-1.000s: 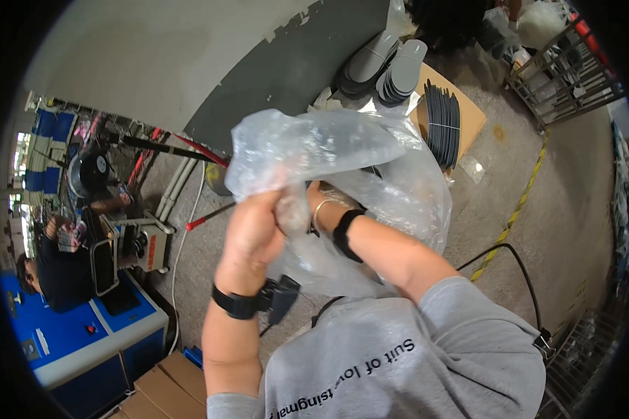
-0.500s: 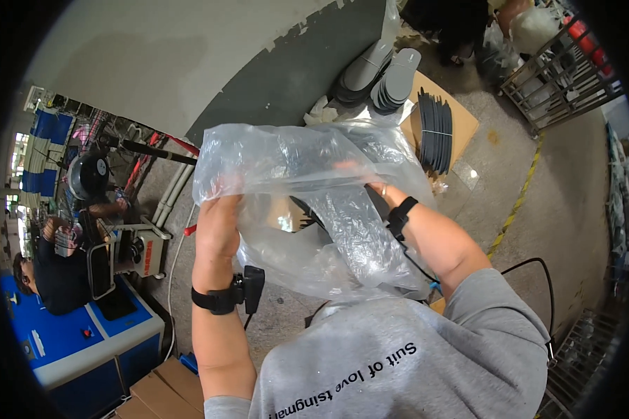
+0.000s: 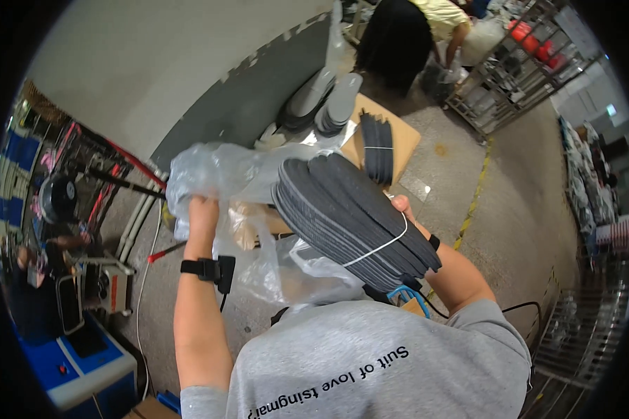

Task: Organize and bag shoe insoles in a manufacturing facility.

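My right hand [image 3: 402, 206] grips the far right side of a thick bundle of dark grey insoles [image 3: 356, 216], bound with white string and tilted across my front. Most of its fingers are hidden behind the bundle. At the left, my left hand [image 3: 204, 208] holds up a large clear plastic bag [image 3: 220, 167], its fingertips covered by the crumpled film. The bag hangs between my arms, its lower part behind and beneath the insoles. Through and beside the film shows some brown cardboard [image 3: 272, 220].
Beyond the bag, another tied bundle of insoles [image 3: 378, 146] lies on a cardboard sheet [image 3: 402, 136], with grey stacks [image 3: 339, 105] beside the wall. A person [image 3: 451, 28] bends near a metal rack [image 3: 493, 91]. Blue-topped equipment [image 3: 94, 359] stands at left.
The insole bundle has come up into view in my right hand, which no longer has the bag. My left hand keeps the bag, and the view has swung to the right.
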`<move>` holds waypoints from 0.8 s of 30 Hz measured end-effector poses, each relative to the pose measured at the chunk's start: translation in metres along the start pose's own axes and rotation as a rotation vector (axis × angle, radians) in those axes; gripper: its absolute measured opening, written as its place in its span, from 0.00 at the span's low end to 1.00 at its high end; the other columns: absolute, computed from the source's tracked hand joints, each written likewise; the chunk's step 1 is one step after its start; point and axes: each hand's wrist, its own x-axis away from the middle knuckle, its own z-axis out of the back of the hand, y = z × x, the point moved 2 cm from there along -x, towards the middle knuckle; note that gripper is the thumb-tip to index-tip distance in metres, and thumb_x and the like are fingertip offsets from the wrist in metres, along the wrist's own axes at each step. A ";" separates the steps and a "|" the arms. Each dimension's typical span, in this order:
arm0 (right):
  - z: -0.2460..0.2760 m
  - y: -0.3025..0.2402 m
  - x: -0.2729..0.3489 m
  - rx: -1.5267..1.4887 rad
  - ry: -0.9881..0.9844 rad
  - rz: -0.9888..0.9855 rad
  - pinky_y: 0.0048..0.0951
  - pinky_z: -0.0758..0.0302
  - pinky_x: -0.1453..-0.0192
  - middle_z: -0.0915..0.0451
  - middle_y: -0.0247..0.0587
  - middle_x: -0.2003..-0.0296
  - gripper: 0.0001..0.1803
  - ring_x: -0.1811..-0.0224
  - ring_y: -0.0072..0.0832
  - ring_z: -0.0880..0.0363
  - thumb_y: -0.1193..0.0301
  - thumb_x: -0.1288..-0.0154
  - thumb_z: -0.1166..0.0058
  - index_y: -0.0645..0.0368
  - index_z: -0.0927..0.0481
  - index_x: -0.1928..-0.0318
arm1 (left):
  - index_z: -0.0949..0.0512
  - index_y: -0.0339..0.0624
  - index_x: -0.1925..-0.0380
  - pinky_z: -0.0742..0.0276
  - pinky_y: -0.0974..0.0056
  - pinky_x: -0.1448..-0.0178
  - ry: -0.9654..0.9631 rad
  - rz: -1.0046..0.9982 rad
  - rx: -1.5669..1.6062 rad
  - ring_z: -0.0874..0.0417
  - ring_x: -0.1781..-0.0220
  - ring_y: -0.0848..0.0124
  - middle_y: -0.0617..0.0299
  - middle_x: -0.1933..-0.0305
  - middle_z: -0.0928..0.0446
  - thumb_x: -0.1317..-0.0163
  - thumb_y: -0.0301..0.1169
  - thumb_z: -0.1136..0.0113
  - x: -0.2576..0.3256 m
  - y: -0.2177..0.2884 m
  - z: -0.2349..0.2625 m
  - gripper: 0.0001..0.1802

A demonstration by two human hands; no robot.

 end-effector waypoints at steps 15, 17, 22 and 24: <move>-0.047 -0.001 -0.028 0.009 -0.301 0.443 0.42 0.31 0.46 0.33 0.54 0.47 0.37 0.48 0.44 0.30 0.48 0.43 0.65 0.64 0.39 0.42 | 0.35 0.26 0.51 0.34 0.61 0.46 -0.814 -0.184 -0.518 0.27 0.50 0.52 0.39 0.53 0.29 0.50 0.44 0.41 0.079 0.070 -0.041 0.34; -0.034 -0.002 -0.032 0.009 -0.179 0.442 0.40 0.30 0.46 0.30 0.53 0.50 0.35 0.52 0.42 0.27 0.49 0.43 0.63 0.65 0.36 0.45 | 0.36 0.26 0.50 0.33 0.61 0.47 -0.805 -0.170 -0.395 0.27 0.51 0.56 0.43 0.52 0.29 0.49 0.43 0.42 0.076 0.069 -0.029 0.34; -0.040 0.007 -0.034 0.144 -0.114 0.427 0.35 0.28 0.49 0.27 0.51 0.54 0.34 0.56 0.39 0.25 0.53 0.50 0.52 0.66 0.34 0.47 | 0.43 0.30 0.43 0.34 0.66 0.47 -0.884 0.195 0.541 0.31 0.48 0.69 0.55 0.47 0.32 0.45 0.40 0.43 0.077 0.090 -0.015 0.35; -0.047 0.016 -0.038 0.170 -0.050 0.367 0.33 0.28 0.49 0.27 0.50 0.54 0.37 0.55 0.37 0.26 0.56 0.55 0.46 0.67 0.36 0.47 | 0.46 0.30 0.42 0.34 0.65 0.46 -0.854 0.173 0.668 0.31 0.47 0.69 0.55 0.46 0.34 0.45 0.40 0.42 0.080 0.096 -0.017 0.38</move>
